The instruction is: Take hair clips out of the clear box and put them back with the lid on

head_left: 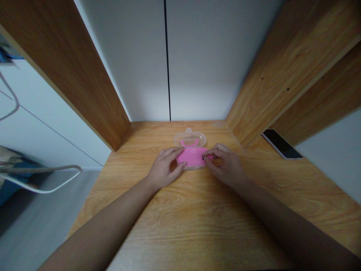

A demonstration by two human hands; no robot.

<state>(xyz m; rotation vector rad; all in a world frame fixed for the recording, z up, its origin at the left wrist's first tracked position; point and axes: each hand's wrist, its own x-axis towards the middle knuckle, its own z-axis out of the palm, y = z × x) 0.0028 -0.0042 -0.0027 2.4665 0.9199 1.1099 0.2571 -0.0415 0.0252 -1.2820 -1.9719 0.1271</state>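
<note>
Two hands on one small plastic case (189, 138) in the middle of a wood desk (180, 210), near the back edge. Case lies flat and is open: clear lid half is flipped away from the person, tab on its far end (188, 130), and the near half is solid pink (192, 156). A pink Y-shaped piece (188, 143) shows at the lid half, but can't tell if it sits inside or under the clear plastic.

Left hand (165, 169) is half open, fingers across the left end of the pink half, thumb low on its near edge, holding it from that side. Right hand (225, 166) is more curled, fingertips (204, 156) pinched on the right end of the pink half. The hands sit on opposite ends, with the pink surface showing between them.

Black phone (280, 144) lies at the right, against the wooden side panel (293, 64), well apart from both hands. White wall panel (135, 64) with a black seam stands behind the desk. Off the left edge of the desk, a white wire rack (42, 180) sits over a blue cloth (17, 177), above a gray floor (36, 210).
</note>
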